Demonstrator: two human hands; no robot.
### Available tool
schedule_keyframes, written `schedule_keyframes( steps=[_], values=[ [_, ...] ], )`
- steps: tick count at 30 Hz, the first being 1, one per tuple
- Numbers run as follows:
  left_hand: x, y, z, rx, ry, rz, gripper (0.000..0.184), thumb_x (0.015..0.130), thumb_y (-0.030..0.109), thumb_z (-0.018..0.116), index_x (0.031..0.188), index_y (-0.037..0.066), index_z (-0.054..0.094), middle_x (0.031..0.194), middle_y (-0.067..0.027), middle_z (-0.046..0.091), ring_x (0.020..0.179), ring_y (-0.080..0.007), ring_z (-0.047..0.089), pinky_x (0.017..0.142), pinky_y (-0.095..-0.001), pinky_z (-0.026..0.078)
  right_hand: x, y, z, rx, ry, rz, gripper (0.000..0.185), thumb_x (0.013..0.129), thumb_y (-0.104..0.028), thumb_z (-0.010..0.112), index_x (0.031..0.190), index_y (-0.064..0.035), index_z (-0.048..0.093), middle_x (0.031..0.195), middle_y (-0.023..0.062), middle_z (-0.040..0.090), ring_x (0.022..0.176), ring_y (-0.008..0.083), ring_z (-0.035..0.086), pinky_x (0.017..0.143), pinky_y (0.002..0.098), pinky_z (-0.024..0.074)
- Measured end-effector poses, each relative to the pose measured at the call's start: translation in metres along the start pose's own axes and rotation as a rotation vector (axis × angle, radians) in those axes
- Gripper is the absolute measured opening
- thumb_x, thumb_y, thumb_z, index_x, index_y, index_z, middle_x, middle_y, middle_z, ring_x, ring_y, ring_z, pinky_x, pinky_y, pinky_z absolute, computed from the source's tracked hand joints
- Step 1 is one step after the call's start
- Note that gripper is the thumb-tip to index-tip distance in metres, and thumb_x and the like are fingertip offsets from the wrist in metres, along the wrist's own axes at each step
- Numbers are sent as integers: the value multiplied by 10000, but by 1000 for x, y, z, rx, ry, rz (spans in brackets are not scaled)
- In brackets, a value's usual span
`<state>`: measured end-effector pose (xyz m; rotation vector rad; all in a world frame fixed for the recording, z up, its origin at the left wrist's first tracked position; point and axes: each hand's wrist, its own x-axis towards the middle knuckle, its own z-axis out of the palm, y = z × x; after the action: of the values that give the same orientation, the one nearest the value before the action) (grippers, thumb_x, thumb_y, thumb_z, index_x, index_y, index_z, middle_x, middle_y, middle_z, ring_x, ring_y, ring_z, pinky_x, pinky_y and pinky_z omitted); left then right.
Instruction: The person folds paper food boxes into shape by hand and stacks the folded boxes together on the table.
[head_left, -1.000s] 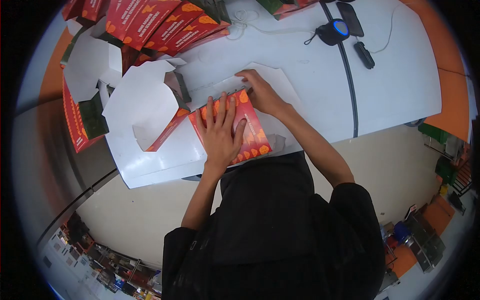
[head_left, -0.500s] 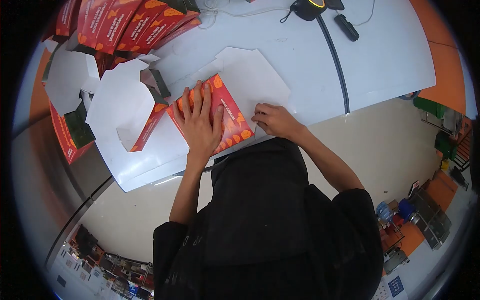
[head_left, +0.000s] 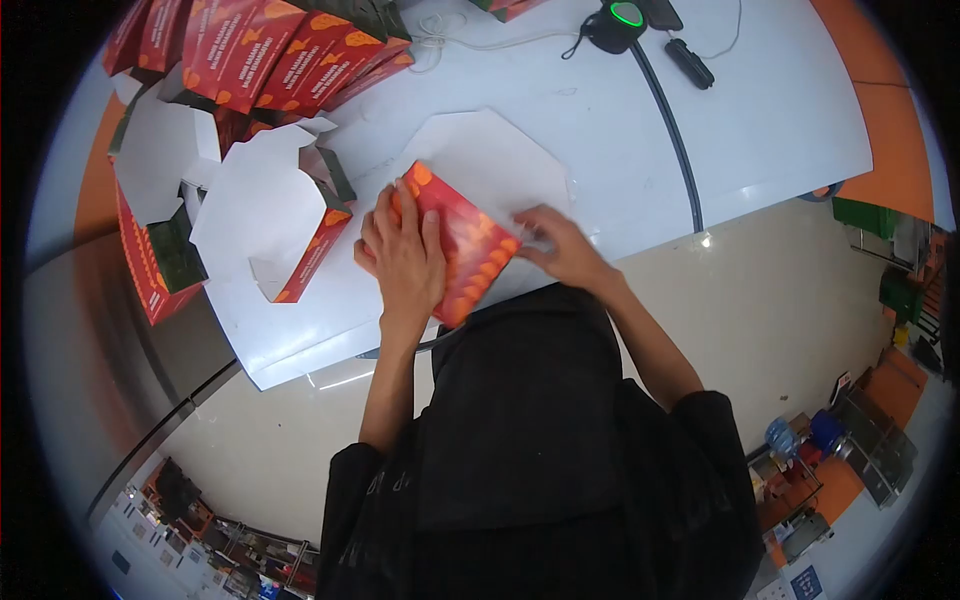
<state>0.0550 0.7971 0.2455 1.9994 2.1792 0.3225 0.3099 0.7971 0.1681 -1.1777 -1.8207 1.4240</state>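
A red and orange printed carton [head_left: 470, 240] is tilted at the table's front edge, its white octagonal flap [head_left: 490, 150] spread out behind it. My left hand [head_left: 403, 250] grips the carton's left side, fingers bent over it. At the carton's right corner, my right hand [head_left: 562, 245] has its fingers drawn together, blurred by motion, by a small pale flap; whether it pinches the flap is hard to make out.
Two opened cartons, one nearer [head_left: 262, 210] and one farther left [head_left: 160, 160], stand on the white table [head_left: 620, 140]. Behind them are stacked red cartons [head_left: 240, 50]. A black round device [head_left: 615, 27], a phone, cables and a black strip lie toward the back right.
The carton has turned and tilted under my left hand, whose fingers have gone from lying flat to bent over it. My right hand has moved from behind the carton to its right corner.
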Motion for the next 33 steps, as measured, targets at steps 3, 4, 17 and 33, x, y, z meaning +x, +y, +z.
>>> schedule_keyframes(
  steps=[3,4,17,33],
  values=[
    [-1,-12,-33,-317,-323,-258,680,1043,403,601,1601,60,419,1544,-212,453,1426,-399,447,1165,-533,351,8,2,-21,270,118,27,608,948,-187,749,1489,-27,521,1496,133,541,1408,260,496,1150,411,412],
    [0,-20,-36,-418,-342,-247,688,1035,391,625,1595,49,421,1535,-213,457,1410,-403,464,1149,-514,381,9,5,-24,378,94,19,646,963,-206,739,1529,-33,480,1546,135,499,1451,259,450,1182,418,378],
    [-8,-89,91,-1075,73,131,417,1064,342,488,1121,-52,610,1017,-141,661,923,-211,607,845,-364,478,21,-8,5,497,95,76,864,1008,-311,667,1687,-64,194,1721,206,223,1582,341,255,1263,471,251],
    [-21,-69,89,-1128,294,29,613,1005,327,673,1450,-29,446,1406,-232,523,1375,-356,465,1137,-440,399,152,-192,36,-106,-202,-542,646,892,-114,758,1474,1,502,1467,227,540,1384,377,510,1198,496,371]
  ],
)
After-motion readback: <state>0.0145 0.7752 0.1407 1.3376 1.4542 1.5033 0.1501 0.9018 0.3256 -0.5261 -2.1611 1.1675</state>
